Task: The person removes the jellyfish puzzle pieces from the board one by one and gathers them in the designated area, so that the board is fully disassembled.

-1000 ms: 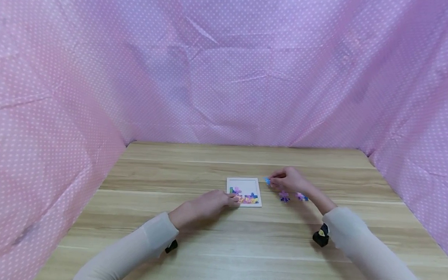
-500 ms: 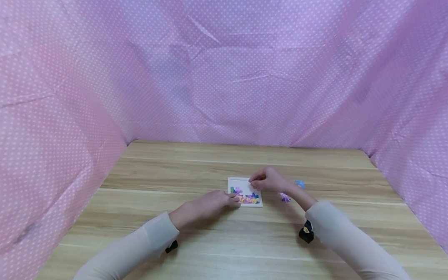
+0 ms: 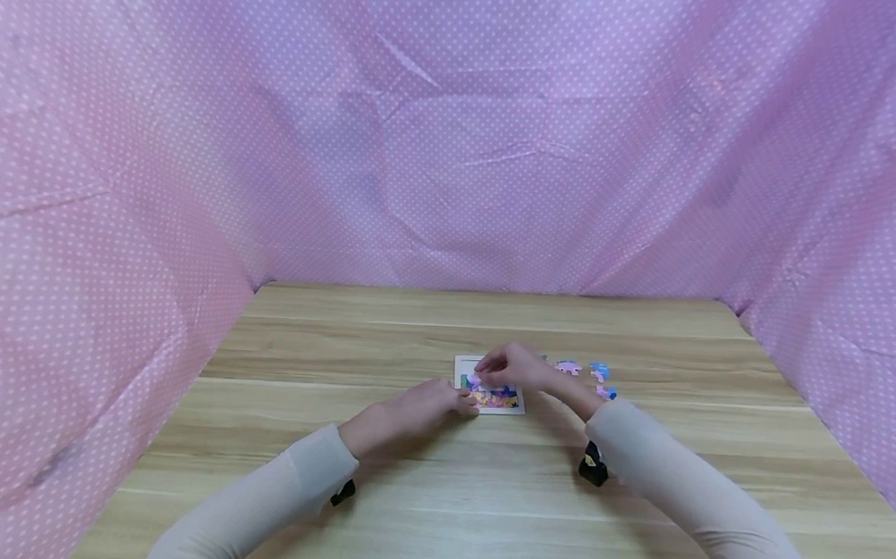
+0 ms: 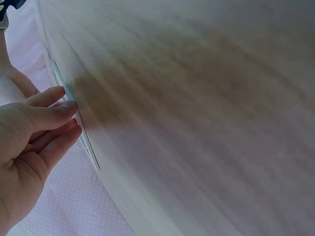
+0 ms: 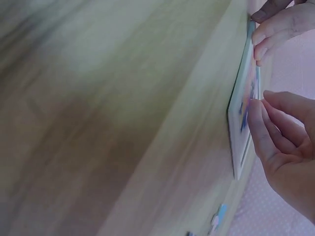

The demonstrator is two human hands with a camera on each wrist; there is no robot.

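Observation:
A white square puzzle tray [image 3: 520,404] lies on the table with pink, yellow and blue jigsaw pieces [image 3: 504,399] fitted along its near side. My left hand [image 3: 431,400] grips the tray's near left corner; the left wrist view shows the left fingertips [image 4: 71,105] right at its edge. Above the middle of the tray, my right hand [image 3: 515,367] has thumb and fingers pinched together around a jigsaw piece that they mostly hide. In the right wrist view, the right fingertips [image 5: 255,105] are close over the fitted pieces.
Several loose pieces lie right of the tray, including a pink one [image 3: 568,367], a blue one [image 3: 599,369] and a pink-and-blue one [image 3: 606,392]. The wooden table [image 3: 386,327] ends at a pink dotted cloth [image 3: 452,188] at the back and sides.
My right hand has moved left from the loose pieces to over the tray, then nearer and lower toward its fitted pieces. The left hand stays at the tray's corner.

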